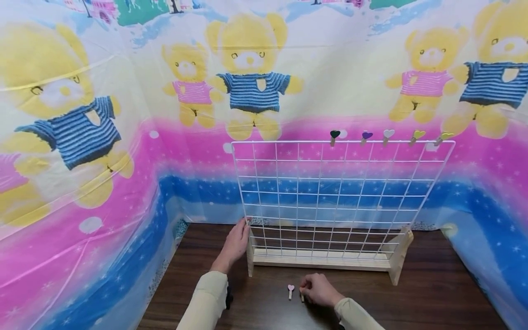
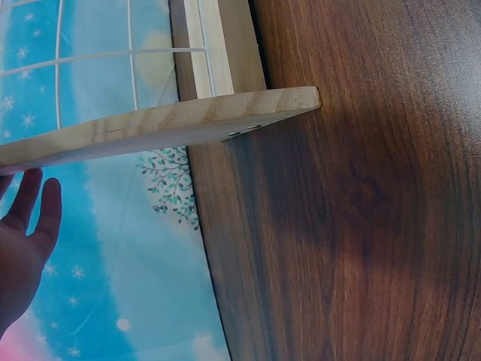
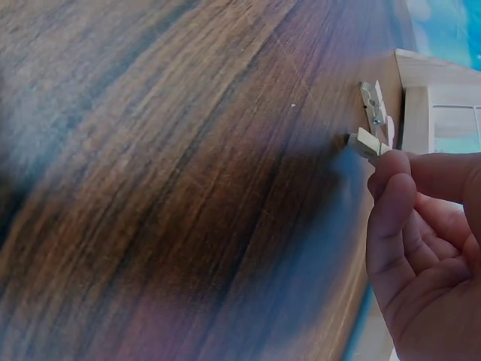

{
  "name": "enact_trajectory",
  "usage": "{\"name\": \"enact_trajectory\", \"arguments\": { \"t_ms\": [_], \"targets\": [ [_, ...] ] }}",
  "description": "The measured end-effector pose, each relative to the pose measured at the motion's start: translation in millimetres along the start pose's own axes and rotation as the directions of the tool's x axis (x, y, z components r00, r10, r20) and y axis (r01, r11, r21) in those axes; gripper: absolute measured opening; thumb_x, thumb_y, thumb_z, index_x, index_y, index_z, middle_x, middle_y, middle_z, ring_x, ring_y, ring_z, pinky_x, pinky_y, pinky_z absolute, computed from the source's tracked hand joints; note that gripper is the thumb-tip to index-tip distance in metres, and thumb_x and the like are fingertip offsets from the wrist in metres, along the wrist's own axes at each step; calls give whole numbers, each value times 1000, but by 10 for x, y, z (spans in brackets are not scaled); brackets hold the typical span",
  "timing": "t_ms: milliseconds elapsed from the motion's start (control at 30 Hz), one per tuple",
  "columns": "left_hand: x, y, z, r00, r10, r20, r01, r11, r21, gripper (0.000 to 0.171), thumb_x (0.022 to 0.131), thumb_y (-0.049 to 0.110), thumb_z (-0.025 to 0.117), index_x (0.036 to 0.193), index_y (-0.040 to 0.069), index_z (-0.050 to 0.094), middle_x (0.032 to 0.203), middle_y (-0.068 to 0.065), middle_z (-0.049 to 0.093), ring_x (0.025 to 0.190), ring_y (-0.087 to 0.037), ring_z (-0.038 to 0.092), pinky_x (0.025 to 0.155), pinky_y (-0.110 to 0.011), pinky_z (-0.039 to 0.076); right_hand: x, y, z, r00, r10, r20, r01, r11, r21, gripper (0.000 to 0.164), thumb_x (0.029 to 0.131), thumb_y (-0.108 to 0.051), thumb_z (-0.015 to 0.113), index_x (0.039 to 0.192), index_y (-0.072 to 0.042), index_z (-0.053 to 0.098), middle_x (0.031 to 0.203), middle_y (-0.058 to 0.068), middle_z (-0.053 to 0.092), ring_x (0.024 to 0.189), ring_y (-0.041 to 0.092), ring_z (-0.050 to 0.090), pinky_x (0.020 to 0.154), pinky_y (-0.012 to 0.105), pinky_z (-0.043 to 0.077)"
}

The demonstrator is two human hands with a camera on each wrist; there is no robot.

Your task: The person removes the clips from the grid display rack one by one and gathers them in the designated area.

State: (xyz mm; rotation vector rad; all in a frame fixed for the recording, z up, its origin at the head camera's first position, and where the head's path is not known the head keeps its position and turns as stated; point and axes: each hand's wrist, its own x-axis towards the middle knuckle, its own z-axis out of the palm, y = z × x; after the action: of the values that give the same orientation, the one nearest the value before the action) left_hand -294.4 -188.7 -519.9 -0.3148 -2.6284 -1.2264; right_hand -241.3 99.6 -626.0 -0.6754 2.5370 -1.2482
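Taking your right hand (image 1: 321, 289) as the centre of the dial in the head view, you appear to be at the pick-up step. Thumb and fingertips pinch a small wooden clip (image 3: 368, 143) low over the tabletop (image 1: 445, 275); whether it is clear of the surface, and the colour of its heart, you cannot tell from here. A pink heart clip (image 1: 290, 288) lies just beside it, at nine o'clock.

Your left hand (image 1: 237, 240), at ten o'clock, grasps nothing: its fingers are extended and rest against the near-left upright of the wooden stand (image 1: 321, 263), probably to steady it. The stand's base lies close by at twelve, with the wire grid (image 1: 339, 195) upright in it.

Along the grid's top rail sit a dark green heart clip (image 1: 335, 134) at twelve, then purple, white and two yellow ones, ending at about half past one.

Judging by that row, the next move calls for lifting the clip towards twelve, turning its mouth down, squeezing its tails and seating it on the rail, likely beside the green one, at about half past eleven. The pink one is not yet picked up.
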Motion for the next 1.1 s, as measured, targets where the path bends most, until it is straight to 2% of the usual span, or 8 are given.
{"name": "enact_trajectory", "arguments": {
  "t_ms": [400,667,900,1100],
  "targets": [
    [-17,-21,6,1000,-3,6,3,1000,-5,37,104,18,36,138,8,45,132,-17,50,120,-33,49,92,-51,41,42,108,61,1000,0,-5,0,999,-54,8,89,-7,62,81,-7,63,63,-7,57,45,6,52,42,24,45],
    [-21,-11,-3,1000,-2,1,2,1000,-6,36,104,18,36,138,9,45,132,-17,50,121,-33,48,93,-51,41,57,74,53,1000,18,17,-17,998,-59,6,89,-6,61,83,-5,63,65,-5,55,46,7,52,44,25,45],
    [-25,-3,-3,1000,6,5,-6,1000,-23,37,104,16,37,138,6,45,136,-20,47,123,-35,46,95,-53,39,53,59,62,1000,-1,14,2,998,-65,5,89,-2,61,85,-3,63,66,-4,57,46,6,52,43,24,45],
    [-9,0,-13,1000,-7,6,7,1000,-14,37,104,19,36,139,8,45,135,-17,48,123,-32,46,95,-51,40,77,80,65,1000,-10,8,11,996,-92,4,89,-4,62,85,-4,64,66,-6,56,45,5,51,43,24,44]
  ]
}}
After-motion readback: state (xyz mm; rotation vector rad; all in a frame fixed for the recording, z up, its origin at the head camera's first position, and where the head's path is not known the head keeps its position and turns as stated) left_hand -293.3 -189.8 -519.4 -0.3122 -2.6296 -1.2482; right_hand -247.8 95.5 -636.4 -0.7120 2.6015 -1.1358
